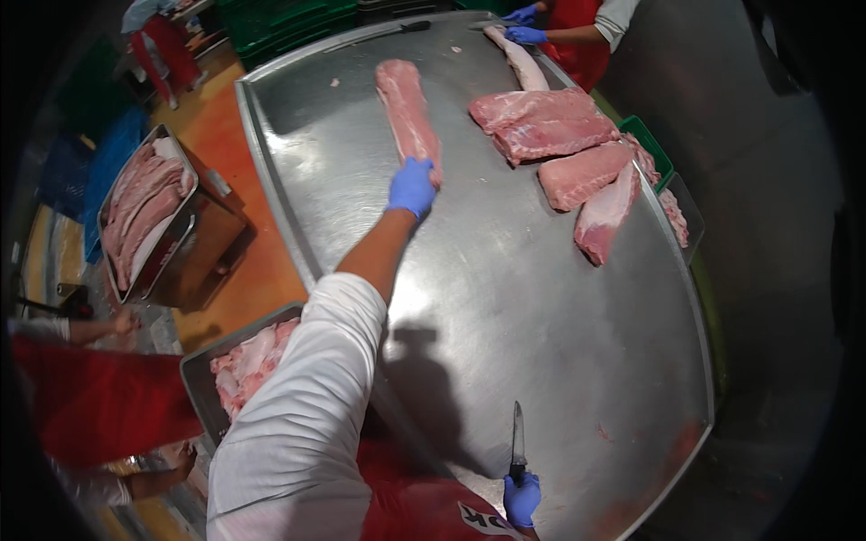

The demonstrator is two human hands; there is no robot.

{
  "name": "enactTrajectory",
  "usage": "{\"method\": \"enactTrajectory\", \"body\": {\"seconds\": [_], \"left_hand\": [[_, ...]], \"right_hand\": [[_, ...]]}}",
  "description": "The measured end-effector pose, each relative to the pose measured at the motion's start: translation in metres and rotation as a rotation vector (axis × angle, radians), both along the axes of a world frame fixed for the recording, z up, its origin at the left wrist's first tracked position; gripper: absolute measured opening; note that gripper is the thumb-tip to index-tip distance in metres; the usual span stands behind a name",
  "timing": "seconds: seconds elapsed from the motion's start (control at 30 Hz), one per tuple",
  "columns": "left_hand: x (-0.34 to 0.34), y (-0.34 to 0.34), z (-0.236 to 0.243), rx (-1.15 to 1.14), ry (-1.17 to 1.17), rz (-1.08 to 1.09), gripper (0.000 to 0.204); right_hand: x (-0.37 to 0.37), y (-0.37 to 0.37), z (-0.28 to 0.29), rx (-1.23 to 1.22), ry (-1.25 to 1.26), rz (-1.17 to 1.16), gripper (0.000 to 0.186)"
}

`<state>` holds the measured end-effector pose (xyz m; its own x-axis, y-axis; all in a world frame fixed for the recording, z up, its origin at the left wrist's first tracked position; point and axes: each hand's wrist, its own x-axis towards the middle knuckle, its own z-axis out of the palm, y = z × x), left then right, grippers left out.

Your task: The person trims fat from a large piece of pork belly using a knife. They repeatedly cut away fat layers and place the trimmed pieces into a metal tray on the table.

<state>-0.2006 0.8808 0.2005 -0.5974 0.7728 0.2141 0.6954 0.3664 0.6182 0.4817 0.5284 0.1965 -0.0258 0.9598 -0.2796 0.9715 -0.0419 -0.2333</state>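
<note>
Left hand [412,187]: blue-gloved fingers curl over the near end of a long pink meat strip [406,104], partly hiding it.
Right hand [521,500]: fingers close around a knife [518,437], its handle partly covered.
Worktop [559,343]: shiny metal beneath the meat strip.

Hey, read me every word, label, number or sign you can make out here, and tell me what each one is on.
Red apron at the bottom edge: dark lettering on a white patch; I won't copy it out.
Metal bin at left: small red marking, too small and blurred to read.
I can make out no other text.
</note>
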Motion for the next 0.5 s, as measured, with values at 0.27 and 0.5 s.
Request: {"method": "enactTrajectory", "body": {"seconds": [0.27,0.5], "left_hand": [[0.202,-0.166,0.006,-0.053,-0.173,-0.209,0.035],[0.381,-0.285,0.021,-0.220,-0.165,-0.546,0.029]], "right_hand": [[0.012,-0.007,-0.021,0.152,0.176,-0.034,0.037],[0.019,0.011,-0.010,-0.087,0.471,-0.441,0.035]]}}
